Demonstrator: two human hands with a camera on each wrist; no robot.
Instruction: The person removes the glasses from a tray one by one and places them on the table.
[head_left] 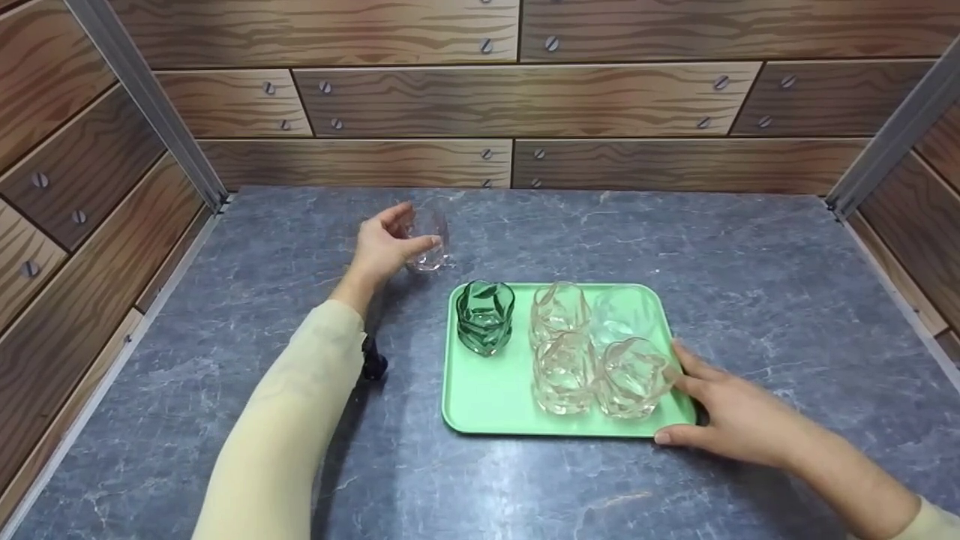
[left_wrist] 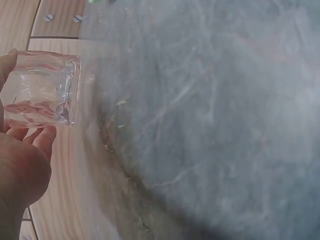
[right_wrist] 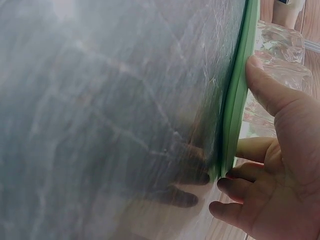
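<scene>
Gripping the near right corner of the green tray (head_left: 487, 401) with the right hand (head_left: 739, 416), apparently steadying it. Bearing four clear glasses (head_left: 564, 379) on the tray's right half, probably bunched to save space, plus a dark green glass (head_left: 485, 322) at the far left. Beyond, clasping a separate glass (left_wrist: 42, 90) in the left hand (head_left: 379, 247), likely around its sides for security, on or just above the tabletop (head_left: 750, 270).

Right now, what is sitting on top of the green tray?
On the green tray, a dark green glass stands at left and four clear glasses at right. The right hand covers part of the tray, which cannot be seen there.
</scene>
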